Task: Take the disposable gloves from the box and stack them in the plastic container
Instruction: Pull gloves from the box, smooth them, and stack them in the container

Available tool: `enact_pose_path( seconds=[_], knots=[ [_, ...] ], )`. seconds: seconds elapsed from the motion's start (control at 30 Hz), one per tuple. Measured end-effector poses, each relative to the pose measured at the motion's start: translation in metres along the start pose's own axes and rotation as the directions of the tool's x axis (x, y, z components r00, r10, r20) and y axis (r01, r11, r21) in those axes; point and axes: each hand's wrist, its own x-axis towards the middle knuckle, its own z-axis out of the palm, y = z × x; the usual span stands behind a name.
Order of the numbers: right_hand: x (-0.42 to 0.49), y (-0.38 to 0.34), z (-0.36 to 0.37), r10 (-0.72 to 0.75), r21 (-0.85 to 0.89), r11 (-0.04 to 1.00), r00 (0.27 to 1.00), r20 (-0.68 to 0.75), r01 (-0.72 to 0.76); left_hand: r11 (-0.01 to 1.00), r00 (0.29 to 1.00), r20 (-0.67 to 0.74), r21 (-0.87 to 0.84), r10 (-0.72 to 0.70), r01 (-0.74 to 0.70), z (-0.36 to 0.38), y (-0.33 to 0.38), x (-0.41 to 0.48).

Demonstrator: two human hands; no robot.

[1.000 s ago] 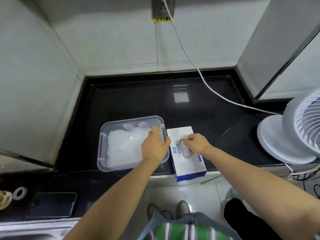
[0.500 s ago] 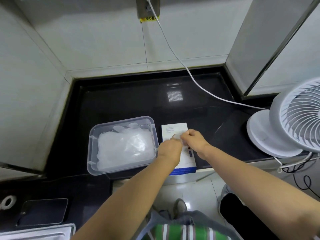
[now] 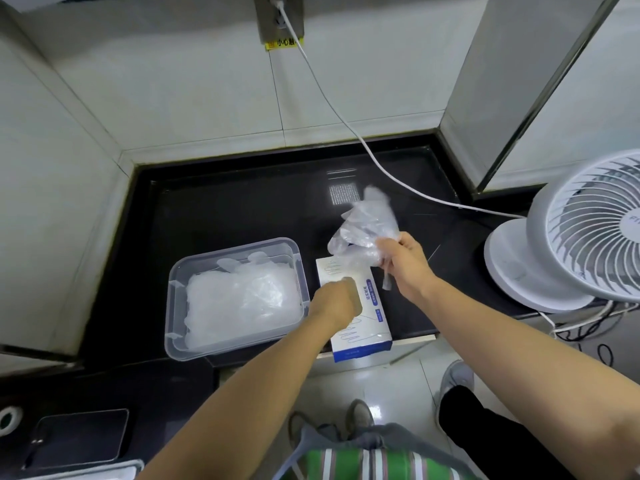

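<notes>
Now the right hand [image 3: 401, 261] is lifted above the far end of the white and blue cardboard glove box [image 3: 360, 320], in the middle of the frame. Its fingers are closed around a crumpled, transparent thin-plastic disposable glove [image 3: 367, 230]. Half a second before, both hands were together at the opening of the box, and the glove was not yet out. So the glove is now completely free of the box and hangs in the air over the black glossy countertop [image 3: 225, 209].

The left hand [image 3: 337, 301] lies on the top of the box, its back turned to the camera. It seems to keep the box down, but its fingers are hidden under it. I cannot tell if they are curled on something or only pressing.

The clear rectangular plastic container [image 3: 176, 271] stands just beside the box, on its left side in the frame. It already holds a flat pile of transparent gloves [image 3: 239, 299].

In my judgement the pulling step is finished for this glove. The next step is to carry it to the left over the container. There it must probably be spread flat, because it is wrinkled and very light. The white round fan [image 3: 581, 230] at the right edge could disturb it, if it is running.
</notes>
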Motion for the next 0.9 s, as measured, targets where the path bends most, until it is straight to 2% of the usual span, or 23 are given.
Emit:
enact_pose_path(
  seconds=[0.03,0.1,0.17,0.2,0.27,0.33,0.47,0.6,0.67,0.8,0.9],
  knots=[
    [-0.003,-0.001,0.001,0.004,0.017,1.0,1.0,0.03,-0.004,0.979,0.997,-0.066,-0.199,-0.045,0.031,-0.003,0.0,0.001],
    [-0.01,-0.002,0.004,0.031,-0.008,1.0,0.991,0.127,-0.03,0.787,0.959,-0.21,-0.616,-0.192,0.023,-0.011,0.0,0.002],
    [-0.017,-0.001,0.007,0.059,-0.053,0.997,0.97,0.235,-0.048,0.555,0.925,-0.209,-0.832,-0.317,0.002,-0.021,-0.001,0.007],
    [-0.018,0.002,0.009,0.073,-0.071,0.996,0.955,0.288,-0.055,0.488,0.93,-0.172,-0.873,-0.324,0.008,-0.026,-0.003,0.01],
    [-0.019,0.007,0.013,0.082,-0.114,0.993,0.926,0.368,-0.042,0.527,0.95,-0.142,-0.849,-0.278,0.027,-0.033,-0.007,0.011],
    [-0.018,0.009,0.016,0.091,-0.143,0.989,0.911,0.402,-0.036,0.622,0.947,-0.216,-0.783,-0.237,-0.023,-0.032,-0.015,0.014],
    [-0.018,0.012,0.022,0.117,-0.216,0.976,0.893,0.435,-0.023,0.629,0.909,-0.349,-0.765,-0.226,-0.138,-0.028,-0.028,0.014],
    [-0.017,0.016,0.021,0.139,-0.285,0.958,0.902,0.408,-0.019,0.625,0.905,-0.375,-0.761,-0.201,-0.177,-0.029,-0.034,0.011],
    [-0.017,0.017,0.021,0.128,-0.221,0.975,0.898,0.42,-0.036,0.634,0.912,-0.367,-0.753,-0.183,-0.175,-0.029,-0.038,0.009],
    [-0.015,0.016,0.022,0.071,-0.107,0.994,0.94,0.333,-0.038,0.647,0.947,-0.273,-0.756,-0.169,-0.103,-0.028,-0.041,0.007],
    [-0.014,0.016,0.024,0.06,-0.197,0.98,0.982,0.18,-0.024,0.624,0.948,-0.275,-0.772,-0.158,-0.12,-0.028,-0.043,0.007]
  ],
)
